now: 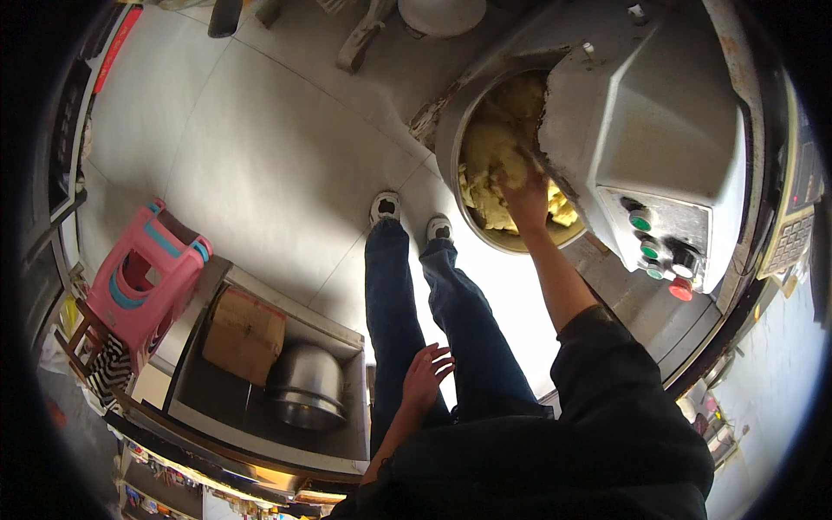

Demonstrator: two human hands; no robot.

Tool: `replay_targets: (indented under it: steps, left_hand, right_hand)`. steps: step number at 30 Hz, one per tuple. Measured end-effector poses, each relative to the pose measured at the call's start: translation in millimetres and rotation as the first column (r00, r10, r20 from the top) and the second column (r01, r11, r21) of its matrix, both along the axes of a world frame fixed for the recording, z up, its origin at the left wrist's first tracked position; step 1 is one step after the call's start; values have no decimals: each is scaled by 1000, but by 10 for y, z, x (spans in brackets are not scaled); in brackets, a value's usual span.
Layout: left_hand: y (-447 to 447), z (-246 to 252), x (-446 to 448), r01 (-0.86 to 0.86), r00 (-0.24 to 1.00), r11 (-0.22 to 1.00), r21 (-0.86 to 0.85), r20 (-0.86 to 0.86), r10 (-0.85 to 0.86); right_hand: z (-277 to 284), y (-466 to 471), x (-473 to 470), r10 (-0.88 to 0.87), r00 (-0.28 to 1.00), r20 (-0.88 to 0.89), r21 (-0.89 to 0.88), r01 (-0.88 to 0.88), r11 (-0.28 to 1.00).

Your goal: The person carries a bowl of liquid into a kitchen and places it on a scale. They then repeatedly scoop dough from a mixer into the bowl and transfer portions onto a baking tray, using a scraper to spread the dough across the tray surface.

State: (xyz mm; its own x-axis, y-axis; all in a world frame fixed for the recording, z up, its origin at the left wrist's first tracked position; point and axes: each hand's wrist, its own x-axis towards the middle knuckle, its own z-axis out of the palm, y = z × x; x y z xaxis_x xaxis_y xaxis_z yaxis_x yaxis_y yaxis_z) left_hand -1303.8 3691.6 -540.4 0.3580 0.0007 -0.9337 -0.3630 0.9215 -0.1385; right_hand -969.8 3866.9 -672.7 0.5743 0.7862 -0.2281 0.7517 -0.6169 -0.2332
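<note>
My right hand (525, 195) reaches down into the round metal bowl (456, 153) of a floor-standing dough mixer (669, 156). It touches pale yellow dough (484, 195), which lies in rough, torn lumps around it. Its fingers are blurred and partly lost among the dough, so their grip is unclear. The mixer's grey head hides the right side of the bowl. In front of my thighs hangs my left hand (422, 383), holding nothing, with its fingers a little apart.
Green buttons (639, 221) and a red knob (680, 289) sit on the mixer's panel. To the left, an open cabinet (354, 383) holds a cardboard box (245, 331) and a steel pot (311, 387). A pink plastic stool (146, 273) lies beyond it.
</note>
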Motion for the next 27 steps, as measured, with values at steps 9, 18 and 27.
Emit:
replay_targets:
  steps: [9, 18, 27]
  left_hand:
    - [35, 134, -154, -17, 1000, 996, 88, -1, 17]
    - [267, 375, -372, -53, 998, 983, 174, 34, 48]
    - [533, 1051, -401, 147, 989, 946, 290, -15, -149]
  right_hand:
    - [-16, -312, 194, -441, 366, -820, -150, 606, 781]
    - [-186, -120, -132, 599, 781, -176, -347, -619, 705]
    - [1541, -472, -197, 227, 865, -447, 83, -212, 974]
